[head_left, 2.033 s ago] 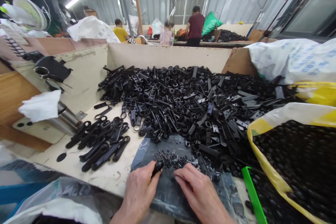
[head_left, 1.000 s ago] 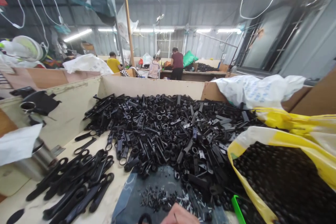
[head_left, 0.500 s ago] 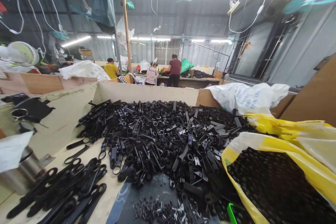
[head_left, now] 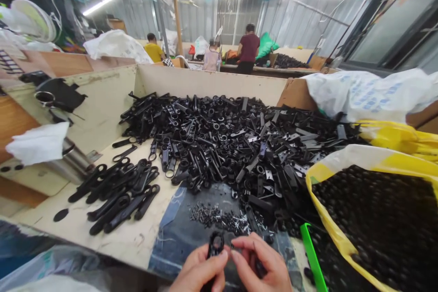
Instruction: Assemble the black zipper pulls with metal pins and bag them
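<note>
Obs.: the left hand point(head_left: 200, 270) and right hand point(head_left: 260, 262) are back in view at the near edge of the cream board bench point(head_left: 135, 242), raised together over a dark blue denim-like mat point(head_left: 171, 232). Latest change: both hands have returned to the mat, and a black piece now stands up between them.

Left hand: closed around a glossy black ring-ended plastic zipper pull point(head_left: 215, 245), held upright with the ring at the top, just above the mat. Right hand: fingers point(head_left: 244, 247) drawn into a narrow pinch just beside the ring (any small part in that pinch cannot be made out).

Nearby: a loose heap of tiny dark and silver metal bits point(head_left: 215, 216) lies on the mat, just ahead of the hands. Behind it spreads a large pile of mixed black plastic zipper pulls point(head_left: 219, 146). Long black pull handles point(head_left: 119, 196) lie in a loose group to the left. To the right, a yellow-and-white plastic sack point(head_left: 328, 159) holds many small, round black pieces, and a bright green plastic strip point(head_left: 311, 255) sits beside it.
</note>
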Action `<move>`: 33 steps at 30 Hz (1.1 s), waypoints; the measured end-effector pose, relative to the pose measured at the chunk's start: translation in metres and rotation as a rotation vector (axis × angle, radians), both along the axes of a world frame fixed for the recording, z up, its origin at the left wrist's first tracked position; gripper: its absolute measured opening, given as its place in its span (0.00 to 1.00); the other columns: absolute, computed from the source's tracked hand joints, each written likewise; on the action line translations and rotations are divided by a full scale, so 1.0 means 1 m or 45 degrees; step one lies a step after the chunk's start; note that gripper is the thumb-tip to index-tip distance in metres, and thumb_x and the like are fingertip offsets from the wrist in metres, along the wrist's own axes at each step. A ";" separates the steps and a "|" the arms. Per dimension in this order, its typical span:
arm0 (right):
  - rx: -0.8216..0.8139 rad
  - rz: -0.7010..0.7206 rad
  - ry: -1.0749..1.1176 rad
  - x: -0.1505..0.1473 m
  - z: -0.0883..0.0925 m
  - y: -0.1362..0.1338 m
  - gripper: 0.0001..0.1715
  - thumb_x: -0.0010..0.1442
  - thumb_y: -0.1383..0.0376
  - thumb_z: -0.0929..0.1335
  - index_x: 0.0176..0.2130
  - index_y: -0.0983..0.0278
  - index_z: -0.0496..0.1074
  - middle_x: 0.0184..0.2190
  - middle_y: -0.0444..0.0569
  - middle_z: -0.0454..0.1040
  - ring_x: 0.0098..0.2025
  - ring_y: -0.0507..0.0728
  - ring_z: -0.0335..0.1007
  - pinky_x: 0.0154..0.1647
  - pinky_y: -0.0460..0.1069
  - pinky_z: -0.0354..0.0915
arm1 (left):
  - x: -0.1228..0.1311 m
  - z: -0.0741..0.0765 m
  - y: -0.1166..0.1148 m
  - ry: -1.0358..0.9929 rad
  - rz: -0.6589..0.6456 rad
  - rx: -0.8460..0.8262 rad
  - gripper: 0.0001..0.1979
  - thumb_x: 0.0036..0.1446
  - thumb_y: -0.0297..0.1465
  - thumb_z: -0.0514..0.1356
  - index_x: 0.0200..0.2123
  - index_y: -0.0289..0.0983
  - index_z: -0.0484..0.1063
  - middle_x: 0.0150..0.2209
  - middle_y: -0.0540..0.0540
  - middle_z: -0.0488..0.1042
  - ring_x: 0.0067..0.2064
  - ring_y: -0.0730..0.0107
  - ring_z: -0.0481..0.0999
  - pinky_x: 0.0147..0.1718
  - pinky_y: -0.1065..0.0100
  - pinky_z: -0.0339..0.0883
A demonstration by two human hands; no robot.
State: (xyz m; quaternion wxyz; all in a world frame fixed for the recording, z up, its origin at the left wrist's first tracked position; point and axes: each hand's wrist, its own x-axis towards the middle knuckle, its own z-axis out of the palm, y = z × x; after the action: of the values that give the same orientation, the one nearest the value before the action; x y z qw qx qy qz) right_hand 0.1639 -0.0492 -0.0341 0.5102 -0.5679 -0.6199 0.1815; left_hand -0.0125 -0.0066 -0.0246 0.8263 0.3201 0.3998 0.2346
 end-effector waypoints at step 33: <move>0.152 0.190 -0.282 -0.029 -0.027 -0.011 0.15 0.75 0.67 0.62 0.44 0.62 0.78 0.27 0.46 0.72 0.25 0.51 0.75 0.27 0.40 0.71 | -0.029 -0.018 -0.023 0.440 0.044 0.393 0.24 0.64 0.49 0.60 0.54 0.38 0.74 0.27 0.52 0.72 0.25 0.72 0.64 0.26 0.70 0.57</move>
State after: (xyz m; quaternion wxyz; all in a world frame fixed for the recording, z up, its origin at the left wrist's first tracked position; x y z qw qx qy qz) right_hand 0.1350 -0.0605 -0.0611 0.4567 -0.5054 -0.7226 0.1180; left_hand -0.0413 -0.0296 -0.0424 0.6827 0.4712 0.5001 0.2487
